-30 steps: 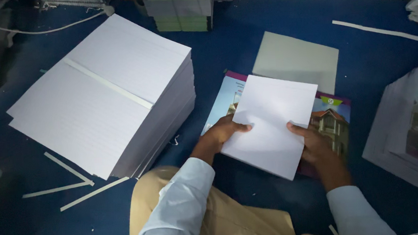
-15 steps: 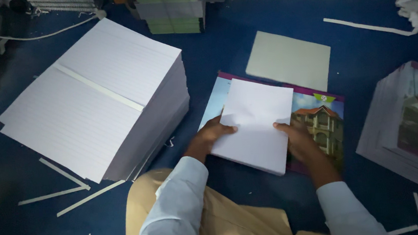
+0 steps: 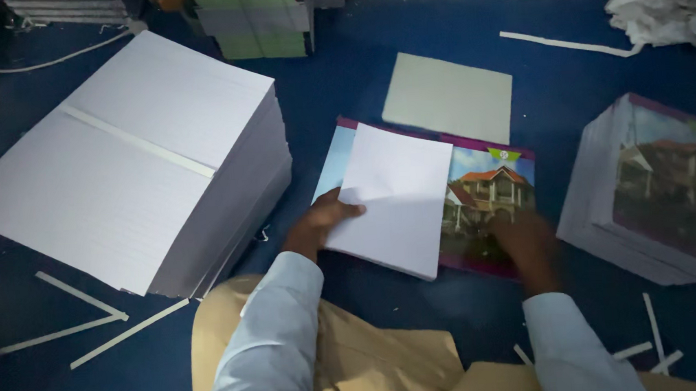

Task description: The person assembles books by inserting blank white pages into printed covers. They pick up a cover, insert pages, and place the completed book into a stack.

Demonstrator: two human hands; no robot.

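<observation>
paper sheaf (image 3: 393, 196) lying flat, long axis tilted top-right

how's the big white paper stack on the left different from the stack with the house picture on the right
The white paper stack is far broader than the house-picture stack. The white stack's top sheet is plain with a pale strip across it; the house-picture stack is topped by a colour printed cover. The white stack lies nearer the left hand; the house-picture stack lies nearer the right hand. Both sit on the blue floor, untouched.
</observation>
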